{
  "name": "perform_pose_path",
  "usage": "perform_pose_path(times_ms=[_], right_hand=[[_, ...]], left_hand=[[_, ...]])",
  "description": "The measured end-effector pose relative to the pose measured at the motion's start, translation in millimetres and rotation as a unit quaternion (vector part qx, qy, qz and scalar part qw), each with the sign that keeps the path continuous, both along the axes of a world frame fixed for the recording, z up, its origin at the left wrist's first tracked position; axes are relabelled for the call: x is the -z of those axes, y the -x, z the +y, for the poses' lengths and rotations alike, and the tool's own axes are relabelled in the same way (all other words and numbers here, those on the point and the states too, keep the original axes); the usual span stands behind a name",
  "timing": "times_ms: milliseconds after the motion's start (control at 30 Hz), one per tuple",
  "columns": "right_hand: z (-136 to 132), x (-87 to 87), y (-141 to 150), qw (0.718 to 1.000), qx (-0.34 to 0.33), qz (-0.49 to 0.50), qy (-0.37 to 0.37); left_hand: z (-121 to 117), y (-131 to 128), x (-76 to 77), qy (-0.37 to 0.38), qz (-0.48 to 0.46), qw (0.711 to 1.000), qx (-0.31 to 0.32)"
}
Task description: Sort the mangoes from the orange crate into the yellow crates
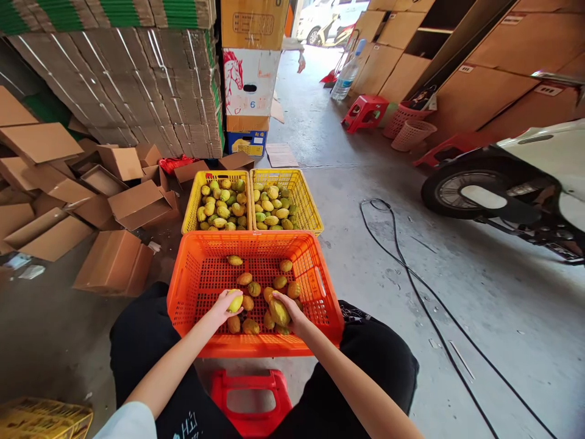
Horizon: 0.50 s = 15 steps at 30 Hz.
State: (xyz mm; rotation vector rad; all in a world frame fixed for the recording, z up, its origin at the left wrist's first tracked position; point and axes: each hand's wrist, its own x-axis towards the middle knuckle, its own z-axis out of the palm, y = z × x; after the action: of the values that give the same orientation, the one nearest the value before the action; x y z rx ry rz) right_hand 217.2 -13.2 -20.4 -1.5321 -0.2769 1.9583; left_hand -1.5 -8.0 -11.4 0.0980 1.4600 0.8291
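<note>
Reaching into orange crate [256,349], loose fruit [251,327] scattered inside.
Yellow crates [311,206] beyond hold more; forearms [180,350] extended, left hand [222,307] gripping yellow fruit [236,302], right hand [291,310] gripping darker fruit [278,313].

Near crate [260,348]: orange was seen, pierced in a grid.
Far crates [311,204]: yellow was shown.
Fruit [279,312]: yellow was mottled with green and brown.
Carton [256,70]: white was printed with a red horse.
</note>
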Motion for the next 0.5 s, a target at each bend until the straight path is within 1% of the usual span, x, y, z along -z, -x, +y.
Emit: perform_pose_path(times_ms=[100,200,300,400,500], right_hand=[[0.1,1.4,0.1,0.999,-0.004,0.023,0.038],[0.7,1.2,0.4,0.997,0.019,0.053,0.049],[2.1,0.8,0.3,0.994,0.041,0.077,0.058],[2.9,-0.1,0.4,0.996,0.03,0.054,0.059],[1.9,-1.1,1.0,0.999,0.019,0.022,0.043]], left_hand=[[2.9,0.0,2.1,0.027,-0.014,0.999,-0.017],[5.2,-0.7,2.8,0.072,-0.055,0.995,-0.034],[5.8,0.0,3.1,0.095,-0.064,0.993,-0.028],[5.3,2.1,3.7,0.11,-0.062,0.992,-0.006],[4.9,3.0,3.1,0.119,-0.063,0.991,0.01]])
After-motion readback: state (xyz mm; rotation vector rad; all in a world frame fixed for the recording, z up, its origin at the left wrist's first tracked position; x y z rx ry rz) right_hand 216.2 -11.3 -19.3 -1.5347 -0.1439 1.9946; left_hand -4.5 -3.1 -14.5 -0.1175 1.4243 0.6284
